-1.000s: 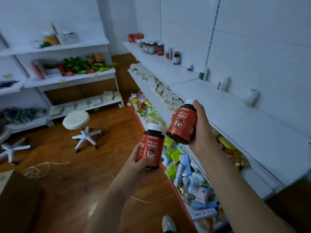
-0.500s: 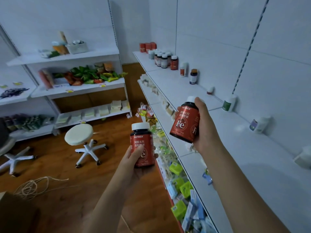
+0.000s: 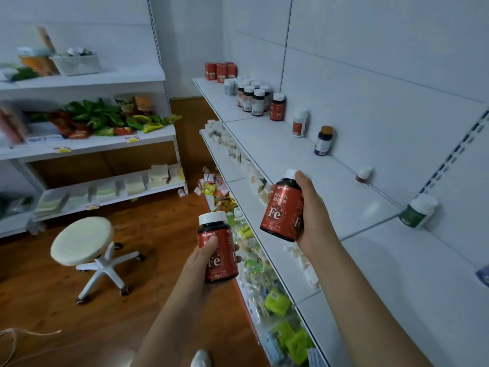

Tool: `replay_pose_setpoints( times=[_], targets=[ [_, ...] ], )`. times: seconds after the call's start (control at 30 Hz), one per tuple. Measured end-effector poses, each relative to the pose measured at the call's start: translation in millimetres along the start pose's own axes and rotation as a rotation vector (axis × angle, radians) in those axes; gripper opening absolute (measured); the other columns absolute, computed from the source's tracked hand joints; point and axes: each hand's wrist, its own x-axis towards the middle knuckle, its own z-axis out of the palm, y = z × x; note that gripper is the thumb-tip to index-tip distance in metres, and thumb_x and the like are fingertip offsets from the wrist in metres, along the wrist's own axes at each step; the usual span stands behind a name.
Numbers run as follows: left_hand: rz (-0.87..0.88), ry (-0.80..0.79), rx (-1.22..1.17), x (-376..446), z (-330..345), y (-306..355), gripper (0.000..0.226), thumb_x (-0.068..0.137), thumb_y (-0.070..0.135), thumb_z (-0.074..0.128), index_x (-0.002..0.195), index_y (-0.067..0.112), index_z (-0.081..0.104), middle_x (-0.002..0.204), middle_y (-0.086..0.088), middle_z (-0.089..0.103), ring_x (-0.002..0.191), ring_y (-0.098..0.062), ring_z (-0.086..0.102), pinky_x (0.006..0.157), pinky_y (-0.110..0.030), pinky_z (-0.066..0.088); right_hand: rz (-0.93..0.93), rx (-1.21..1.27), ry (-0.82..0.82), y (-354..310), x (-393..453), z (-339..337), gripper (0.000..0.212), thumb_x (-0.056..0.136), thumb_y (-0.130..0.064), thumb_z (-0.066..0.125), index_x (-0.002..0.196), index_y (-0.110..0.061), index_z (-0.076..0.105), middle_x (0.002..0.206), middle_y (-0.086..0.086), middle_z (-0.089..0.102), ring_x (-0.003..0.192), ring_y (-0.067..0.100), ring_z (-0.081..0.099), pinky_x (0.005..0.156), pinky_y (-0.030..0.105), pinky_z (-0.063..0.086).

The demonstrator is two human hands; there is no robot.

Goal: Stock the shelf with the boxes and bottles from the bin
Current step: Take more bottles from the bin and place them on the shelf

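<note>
I hold two red "Fe" bottles with white caps. My left hand (image 3: 205,263) grips one bottle (image 3: 219,250) upright over the floor, left of the shelving. My right hand (image 3: 313,221) grips the other bottle (image 3: 281,207), tilted, above the front edge of the white top shelf (image 3: 291,160). At the far end of that shelf stands a cluster of similar red bottles (image 3: 254,98) and red boxes (image 3: 219,71). The bin is not in view.
Single bottles stand along the shelf's back wall: a white one (image 3: 300,123), a dark one (image 3: 324,141), a green one (image 3: 418,211). Lower shelves hold small packets and green boxes (image 3: 277,304). A white stool (image 3: 83,245) stands on the wooden floor; another shelf unit (image 3: 87,144) lies left.
The view has advanced along the shelf and turned toward its far end. Both hands keep their bottles; the right one has risen slightly over the top shelf's edge.
</note>
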Motion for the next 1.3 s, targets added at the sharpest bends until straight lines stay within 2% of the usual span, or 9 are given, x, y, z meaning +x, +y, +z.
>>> replay_pose_setpoints(
  times=[0.2,0.33,0.5,0.67,0.83,0.93,1.1,1.2,1.3],
  targets=[
    [-0.008,-0.071,0.045,122,-30,74,0.042,0.081,0.049,0.060,0.117,0.028,0.056,0.099,-0.002,0.076,0.092,-0.024,0.074,0.085,-0.045,0.057,-0.030,-0.018,0.120,-12,94,62,0.056,0.085,-0.057,0.063,0.122,-0.015,0.063,0.111,0.015,0.072,0.092,0.027,0.072,0.079,0.043,0.058],
    [-0.052,-0.111,0.054,192,-36,108,0.041,0.080,0.051,0.059,0.113,0.028,0.056,0.103,-0.005,0.073,0.088,-0.021,0.074,0.069,-0.033,0.059,-0.071,0.001,0.196,-18,146,80,0.056,0.087,-0.057,0.060,0.122,-0.013,0.062,0.109,0.014,0.072,0.089,0.025,0.072,0.079,0.044,0.059],
    [-0.124,-0.153,0.046,262,-35,115,0.039,0.083,0.051,0.057,0.113,0.026,0.055,0.096,-0.005,0.075,0.087,-0.022,0.074,0.065,-0.032,0.058,-0.021,-0.034,0.310,-2,208,80,0.058,0.084,-0.061,0.062,0.119,-0.016,0.065,0.111,0.016,0.071,0.099,0.032,0.071,0.087,0.052,0.057],
    [-0.146,-0.186,0.132,343,-33,121,0.051,0.083,0.052,0.062,0.127,0.029,0.052,0.111,-0.004,0.072,0.099,-0.024,0.072,0.083,-0.038,0.058,-0.018,-0.050,0.406,2,288,76,0.052,0.081,-0.062,0.064,0.113,-0.021,0.066,0.107,0.015,0.072,0.094,0.032,0.072,0.088,0.057,0.055],
    [-0.141,-0.268,0.274,438,-12,151,0.078,0.067,0.062,0.070,0.136,0.032,0.048,0.123,-0.005,0.067,0.111,-0.028,0.067,0.101,-0.050,0.050,-0.087,-0.066,0.489,-14,378,69,0.037,0.088,-0.057,0.061,0.109,-0.027,0.064,0.103,0.012,0.071,0.089,0.029,0.072,0.083,0.048,0.059],
    [-0.098,-0.311,0.357,491,13,176,0.066,0.065,0.060,0.069,0.124,0.038,0.053,0.123,-0.002,0.066,0.113,-0.025,0.065,0.104,-0.049,0.048,-0.135,-0.086,0.557,-34,429,71,0.024,0.089,-0.052,0.062,0.097,-0.029,0.062,0.093,0.006,0.069,0.084,0.025,0.070,0.082,0.044,0.058],
    [-0.002,-0.383,0.478,570,55,196,0.032,0.084,0.037,0.067,0.110,0.045,0.049,0.110,0.020,0.060,0.097,0.002,0.058,0.091,-0.030,0.047,-0.394,-0.371,0.685,-64,509,75,0.028,0.089,-0.047,0.065,0.100,-0.023,0.057,0.092,-0.007,0.066,0.091,0.014,0.065,0.074,0.022,0.050],
    [0.134,-0.480,0.610,609,72,196,0.052,0.085,0.038,0.069,0.127,0.042,0.039,0.120,0.027,0.052,0.098,0.019,0.054,0.076,-0.006,0.045,-0.563,-0.576,0.761,-74,553,69,0.035,0.089,-0.042,0.068,0.111,-0.020,0.053,0.100,-0.007,0.063,0.093,0.010,0.059,0.076,0.016,0.043],
    [0.254,-0.573,0.742,648,84,191,0.065,0.082,0.050,0.072,0.132,0.047,0.030,0.128,0.032,0.047,0.109,0.024,0.047,0.082,-0.005,0.042,-0.615,-0.743,0.809,-72,584,60,0.041,0.089,-0.040,0.069,0.117,-0.016,0.051,0.107,-0.004,0.059,0.098,0.009,0.053,0.083,0.023,0.044]
  ],
)
